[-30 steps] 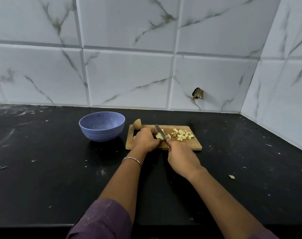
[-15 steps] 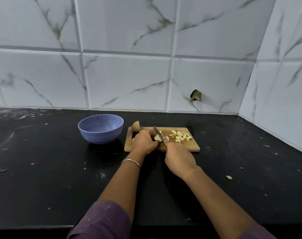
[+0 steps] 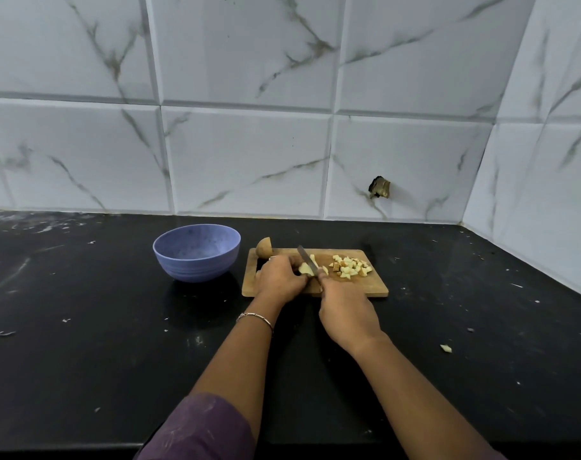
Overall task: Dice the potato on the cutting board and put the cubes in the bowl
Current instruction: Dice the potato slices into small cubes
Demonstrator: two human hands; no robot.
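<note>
On the cutting board the left hand is curling its fingers over a potato piece while the right hand, just to its right, is gripping a knife whose blade is lying across that piece, pointing toward the back edge of the worktop.

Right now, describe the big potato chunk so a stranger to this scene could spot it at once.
On the black countertop, find the wooden cutting board right of the purple bowl. The potato chunk sits at the board's far left corner. Unlike the pale cubes heaped on the right and the piece held by the left hand, it is big, rounded and brown-skinned.
</note>
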